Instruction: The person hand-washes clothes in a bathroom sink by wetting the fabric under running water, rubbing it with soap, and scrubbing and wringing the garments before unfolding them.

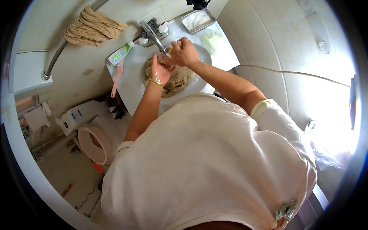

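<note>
Over the white sink (205, 61), both hands meet under the tip of the metal faucet (151, 34). My left hand (163, 72) is palm up with its thumb stretched out, and white suds or drops dot its wrist beside a gold bracelet (156, 82). Curled fingers close my right hand (184, 53) just above the left one, beside the faucet tip. Whatever it grips, if anything, is hidden. Below the hands, a crumpled beige cloth (176, 84) lies wet in the basin.
A green-and-white tube (120, 53) and a pink-handled brush (117, 78) lie on the left counter. At the back stands a metal tray of white powder (197, 21), near a pale green bag (214, 41). Tan cloth (92, 28) hangs on a rail. A pink bucket (94, 145) is lower left.
</note>
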The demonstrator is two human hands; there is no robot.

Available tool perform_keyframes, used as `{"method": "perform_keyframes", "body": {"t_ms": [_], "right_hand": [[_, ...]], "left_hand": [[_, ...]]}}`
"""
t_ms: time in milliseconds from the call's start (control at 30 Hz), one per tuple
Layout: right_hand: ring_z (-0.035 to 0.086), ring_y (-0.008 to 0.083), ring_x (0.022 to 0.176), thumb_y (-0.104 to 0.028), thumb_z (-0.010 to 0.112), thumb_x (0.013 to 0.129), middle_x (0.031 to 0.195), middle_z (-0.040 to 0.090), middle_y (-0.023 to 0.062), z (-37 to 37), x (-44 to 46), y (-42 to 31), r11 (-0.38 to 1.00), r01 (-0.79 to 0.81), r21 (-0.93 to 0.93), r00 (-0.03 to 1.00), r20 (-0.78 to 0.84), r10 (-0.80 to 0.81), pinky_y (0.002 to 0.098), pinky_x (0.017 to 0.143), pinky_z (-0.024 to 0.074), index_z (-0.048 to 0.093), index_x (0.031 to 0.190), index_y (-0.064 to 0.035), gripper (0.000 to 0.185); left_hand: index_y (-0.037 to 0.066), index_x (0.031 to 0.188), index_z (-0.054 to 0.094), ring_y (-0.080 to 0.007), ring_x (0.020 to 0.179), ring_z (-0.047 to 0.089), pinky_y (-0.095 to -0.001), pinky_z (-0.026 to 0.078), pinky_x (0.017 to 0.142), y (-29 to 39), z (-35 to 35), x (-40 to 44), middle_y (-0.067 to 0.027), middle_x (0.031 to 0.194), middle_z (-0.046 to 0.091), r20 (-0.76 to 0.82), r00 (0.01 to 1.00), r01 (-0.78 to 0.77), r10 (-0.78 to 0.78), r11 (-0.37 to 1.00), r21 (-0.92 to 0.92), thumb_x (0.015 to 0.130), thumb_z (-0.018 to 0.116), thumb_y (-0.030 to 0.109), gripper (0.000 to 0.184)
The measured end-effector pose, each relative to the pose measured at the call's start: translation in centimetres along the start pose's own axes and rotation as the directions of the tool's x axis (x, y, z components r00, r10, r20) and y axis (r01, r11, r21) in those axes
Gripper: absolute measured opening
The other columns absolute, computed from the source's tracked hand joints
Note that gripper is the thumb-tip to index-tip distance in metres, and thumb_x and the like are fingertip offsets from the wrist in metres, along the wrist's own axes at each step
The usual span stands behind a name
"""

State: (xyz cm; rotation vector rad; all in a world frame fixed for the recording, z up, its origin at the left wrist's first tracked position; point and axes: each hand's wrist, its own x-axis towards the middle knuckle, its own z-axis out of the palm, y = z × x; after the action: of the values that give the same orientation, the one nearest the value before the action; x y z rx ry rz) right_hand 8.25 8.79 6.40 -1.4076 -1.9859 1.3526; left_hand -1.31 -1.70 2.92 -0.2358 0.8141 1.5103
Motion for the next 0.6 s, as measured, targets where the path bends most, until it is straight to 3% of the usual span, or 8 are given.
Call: {"method": "perform_keyframes", "body": {"t_ms": [67, 100, 200, 233, 333, 533, 567, 600], "right_hand": [[0.057, 0.0361, 0.087, -0.030, 0.052, 0.083, 0.090, 0.059, 0.0237, 0.5, -1.6, -0.4, 0.991, 0.130, 0.037, 0.991, 0.039, -0.131, 0.0410, 0.075, 0.0450, 0.053, 0.097, 0.0010, 0.034], [0.057, 0.0357, 0.088, -0.029, 0.052, 0.083, 0.091, 0.059, 0.0237, 0.7, -2.5, -0.5, 0.980, 0.191, 0.058, 0.979, 0.058, -0.194, 0.0406, 0.075, 0.0450, 0.053, 0.097, 0.0010, 0.033], [0.059, 0.0271, 0.084, -0.021, 0.051, 0.086, 0.089, 0.060, 0.0187, 0.9, -4.8, -0.8, 0.944, 0.248, 0.219, 0.896, 0.320, -0.309, 0.0367, 0.071, 0.0468, 0.052, 0.100, 0.0017, 0.027], [0.059, 0.0206, 0.083, -0.020, 0.050, 0.087, 0.091, 0.060, 0.0164, -0.4, -4.8, -1.8, 0.961, 0.051, 0.273, 0.882, 0.439, -0.171, 0.0342, 0.070, 0.0474, 0.052, 0.103, 0.0013, 0.026], [0.058, 0.0183, 0.082, -0.023, 0.055, 0.085, 0.091, 0.061, 0.0135, -1.4, -2.7, 0.5, 0.935, -0.124, 0.333, 0.948, 0.319, 0.012, 0.0320, 0.071, 0.0474, 0.052, 0.107, -0.0007, 0.032], [0.053, 0.0271, 0.103, -0.041, 0.062, 0.078, 0.115, 0.053, 0.0175, -0.8, 0.8, 3.6, 0.911, -0.368, 0.186, 0.930, 0.081, 0.359, 0.0375, 0.084, 0.0452, 0.046, 0.119, -0.0026, 0.058], [0.046, 0.0276, 0.113, -0.044, 0.059, 0.080, 0.124, 0.047, 0.0174, -2.1, 0.4, 2.1, 0.765, -0.559, 0.320, 0.828, 0.260, 0.496, 0.0446, 0.094, 0.0381, 0.045, 0.120, -0.0015, 0.059], [0.046, 0.0276, 0.113, -0.043, 0.059, 0.080, 0.123, 0.047, 0.0167, -2.1, 0.8, 2.9, 0.611, -0.663, 0.433, 0.731, 0.550, 0.403, 0.0471, 0.094, 0.0367, 0.044, 0.121, -0.0031, 0.059]], "left_hand": [[0.013, 0.121, 0.045, -0.0221, 0.112, 0.045, -0.0410, 0.037, 0.091, 0.4, 2.0, -2.6, -0.0064, 0.120, 0.049, -0.192, 0.977, 0.098, -0.090, 0.995, 0.035, 0.087, 0.032, 0.057, 0.057], [0.014, 0.118, 0.048, -0.0226, 0.108, 0.047, -0.0436, 0.040, 0.089, -0.2, 1.0, -2.4, -0.0075, 0.111, 0.053, 0.109, 0.991, 0.091, -0.080, 0.991, -0.096, 0.085, 0.035, 0.058, 0.056], [0.009, 0.104, 0.055, -0.0246, 0.100, 0.051, -0.0408, 0.045, 0.082, -1.2, -1.5, -0.7, -0.0086, 0.096, 0.056, 0.333, 0.936, -0.049, 0.113, 0.980, -0.193, 0.083, 0.045, 0.055, 0.052], [0.008, 0.106, 0.055, -0.0250, 0.102, 0.051, -0.0416, 0.043, 0.085, -1.1, -1.3, -0.9, -0.0091, 0.101, 0.056, 0.327, 0.941, -0.039, 0.092, 0.986, -0.164, 0.085, 0.044, 0.051, 0.049], [0.006, 0.111, 0.054, -0.0263, 0.108, 0.050, -0.0439, 0.038, 0.094, -0.4, 0.5, -2.4, -0.0105, 0.113, 0.055, 0.299, 0.954, -0.005, 0.031, 0.996, -0.085, 0.088, 0.041, 0.039, 0.042], [0.000, 0.123, 0.043, -0.0300, 0.115, 0.045, -0.0423, 0.035, 0.098, 0.0, 0.6, -1.4, -0.0155, 0.123, 0.049, 0.326, 0.945, 0.054, -0.019, 0.993, -0.101, 0.089, 0.038, 0.032, 0.047], [0.000, 0.122, 0.044, -0.0298, 0.114, 0.046, -0.0419, 0.035, 0.098, 0.1, 1.0, -1.9, -0.0151, 0.123, 0.049, 0.339, 0.941, 0.031, 0.001, 0.996, -0.089, 0.088, 0.039, 0.032, 0.047], [0.000, 0.122, 0.044, -0.0297, 0.114, 0.046, -0.0414, 0.035, 0.098, 0.2, 1.3, -2.3, -0.0146, 0.122, 0.049, 0.350, 0.937, 0.004, 0.024, 0.997, -0.078, 0.088, 0.040, 0.032, 0.047]]}}
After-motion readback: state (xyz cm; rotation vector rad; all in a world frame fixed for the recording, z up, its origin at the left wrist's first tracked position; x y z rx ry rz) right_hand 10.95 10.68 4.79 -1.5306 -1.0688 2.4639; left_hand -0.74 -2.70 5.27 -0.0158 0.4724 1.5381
